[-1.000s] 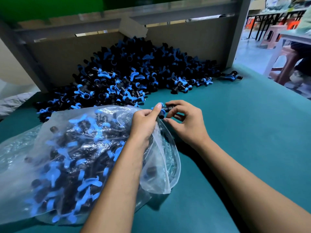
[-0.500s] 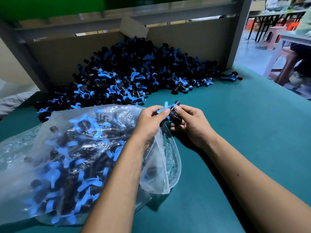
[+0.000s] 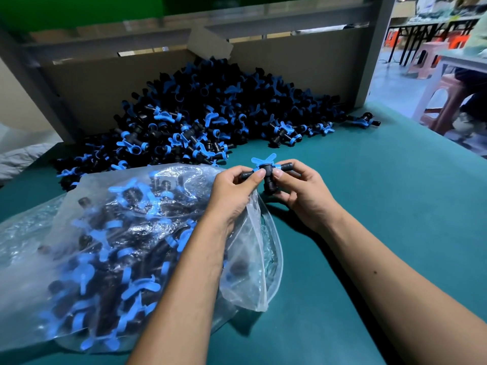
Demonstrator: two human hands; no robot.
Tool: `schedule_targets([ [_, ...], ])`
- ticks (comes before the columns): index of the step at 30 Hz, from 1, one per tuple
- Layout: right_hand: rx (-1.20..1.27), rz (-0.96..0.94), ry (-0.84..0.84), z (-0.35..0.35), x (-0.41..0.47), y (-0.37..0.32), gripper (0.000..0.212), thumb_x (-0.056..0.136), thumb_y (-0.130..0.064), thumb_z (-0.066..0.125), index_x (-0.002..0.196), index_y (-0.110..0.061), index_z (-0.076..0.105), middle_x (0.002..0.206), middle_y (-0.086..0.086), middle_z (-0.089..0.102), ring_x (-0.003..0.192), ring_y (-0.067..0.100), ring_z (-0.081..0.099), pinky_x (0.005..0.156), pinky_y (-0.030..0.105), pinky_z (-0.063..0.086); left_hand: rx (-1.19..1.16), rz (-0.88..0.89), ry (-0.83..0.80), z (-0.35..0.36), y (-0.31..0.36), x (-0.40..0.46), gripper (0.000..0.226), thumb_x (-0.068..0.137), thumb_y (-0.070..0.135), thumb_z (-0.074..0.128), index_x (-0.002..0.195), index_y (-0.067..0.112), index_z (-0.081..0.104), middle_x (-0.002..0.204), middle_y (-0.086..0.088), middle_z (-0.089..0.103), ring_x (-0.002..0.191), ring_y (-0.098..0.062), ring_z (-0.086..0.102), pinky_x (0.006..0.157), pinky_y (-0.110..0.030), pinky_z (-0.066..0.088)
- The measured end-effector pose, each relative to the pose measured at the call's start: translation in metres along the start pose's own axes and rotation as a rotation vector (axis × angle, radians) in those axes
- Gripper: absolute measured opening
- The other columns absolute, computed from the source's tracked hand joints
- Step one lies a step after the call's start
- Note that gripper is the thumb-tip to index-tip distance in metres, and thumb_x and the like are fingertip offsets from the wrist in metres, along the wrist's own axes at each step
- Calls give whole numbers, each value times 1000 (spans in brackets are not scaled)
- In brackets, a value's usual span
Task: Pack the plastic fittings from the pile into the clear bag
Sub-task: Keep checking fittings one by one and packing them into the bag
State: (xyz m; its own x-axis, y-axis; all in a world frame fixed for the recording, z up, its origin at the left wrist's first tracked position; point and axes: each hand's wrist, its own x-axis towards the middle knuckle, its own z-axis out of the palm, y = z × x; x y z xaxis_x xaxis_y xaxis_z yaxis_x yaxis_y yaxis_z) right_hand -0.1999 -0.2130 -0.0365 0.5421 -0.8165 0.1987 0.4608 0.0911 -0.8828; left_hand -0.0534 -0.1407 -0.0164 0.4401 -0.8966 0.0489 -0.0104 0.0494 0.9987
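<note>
Both hands pinch one black fitting (image 3: pixel 266 172) just past the clear bag (image 3: pixel 126 233): left hand (image 3: pixel 234 189) grip clamped on one arm, right hand (image 3: pixel 303 191) on the other, probably to check it; the pile (image 3: pixel 210 114) lies at twelve o'clock on the desk (image 3: pixel 369 206)

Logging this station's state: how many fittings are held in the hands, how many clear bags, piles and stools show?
Held fitting: 1
Clear bag: 1
Pile of fittings: 1
Stools: 2
Total: 5
</note>
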Motion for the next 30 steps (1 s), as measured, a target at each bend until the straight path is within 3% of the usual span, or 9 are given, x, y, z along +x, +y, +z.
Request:
schedule_targets([
  [2, 46, -5, 100, -1, 1, 1, 8, 86, -15, 75, 89, -18, 68, 96, 10, 69, 81, 21, 67, 79, 38, 55, -42, -16, 48, -1, 1, 0, 13, 93, 24, 77, 86, 13, 75, 78, -4, 67, 78, -21, 58, 84, -43, 53],
  [6, 132, 2, 262, -6, 3, -1, 7, 87, -16, 73, 92, -18, 68, 91, 3, 64, 78, 15, 61, 81, 32, 52, -84, -60, 112, -4, 2, 3, 14, 91, 27, 79, 88, 14, 76, 72, 7, 66, 78, -16, 59, 91, -39, 55],
  [12, -54, -17, 48, 1, -2, 2, 10, 80, -13, 78, 89, -13, 73, 82, 8, 71, 67, 16, 66, 63, 28, 55, -97, -78, -12, -1, 1, -2, 9, 91, 17, 78, 86, 11, 78, 83, -10, 77, 79, -24, 71, 93, -50, 59],
  [15, -103, -25, 51, 3, -2, 1, 13, 79, -15, 79, 90, -11, 72, 80, 6, 72, 66, 14, 66, 65, 26, 55, -82, -86, -22, -2, -2, -1, 10, 91, 18, 78, 90, 8, 79, 94, -21, 77, 86, -32, 72, 98, -58, 56],
  [17, -33, -22, 130, 1, 0, 1, 9, 84, -12, 76, 91, -10, 70, 82, 6, 70, 67, 15, 65, 66, 26, 54, -95, -95, 16, -2, -1, 1, 13, 90, 20, 80, 91, 7, 78, 87, -13, 76, 85, -29, 68, 100, -62, 53],
  [21, 65, -31, 363, -4, 5, 2, 4, 91, -13, 71, 93, -14, 68, 74, -1, 62, 64, 10, 56, 64, 23, 48, -72, -102, 88, -3, 1, 4, 16, 86, 27, 83, 91, 13, 78, 79, 2, 74, 83, -19, 67, 104, -51, 55],
  [25, -185, -112, 400, 5, 4, 8, 20, 94, -20, 71, 99, -9, 55, 71, 4, 66, 59, 11, 58, 58, 27, 50, -128, -143, 170, -6, 2, 2, 22, 88, 34, 82, 91, 12, 79, 94, -10, 79, 99, -31, 74, 101, -52, 56],
  [28, -506, -188, 287, 13, -1, 14, 31, 87, -31, 78, 92, -13, 53, 77, 7, 64, 61, 15, 58, 54, 35, 53, -135, -147, 208, -6, 3, 2, 23, 88, 36, 81, 84, 13, 80, 93, -13, 79, 102, -37, 74, 101, -55, 55],
  [30, -740, -261, 229, 15, -4, 16, 36, 79, -33, 83, 93, -17, 54, 79, -2, 64, 65, 17, 58, 61, 34, 56, -132, -145, 194, -4, 3, 1, 25, 86, 35, 83, 85, 10, 80, 91, -16, 78, 97, -38, 74, 99, -59, 55],
])
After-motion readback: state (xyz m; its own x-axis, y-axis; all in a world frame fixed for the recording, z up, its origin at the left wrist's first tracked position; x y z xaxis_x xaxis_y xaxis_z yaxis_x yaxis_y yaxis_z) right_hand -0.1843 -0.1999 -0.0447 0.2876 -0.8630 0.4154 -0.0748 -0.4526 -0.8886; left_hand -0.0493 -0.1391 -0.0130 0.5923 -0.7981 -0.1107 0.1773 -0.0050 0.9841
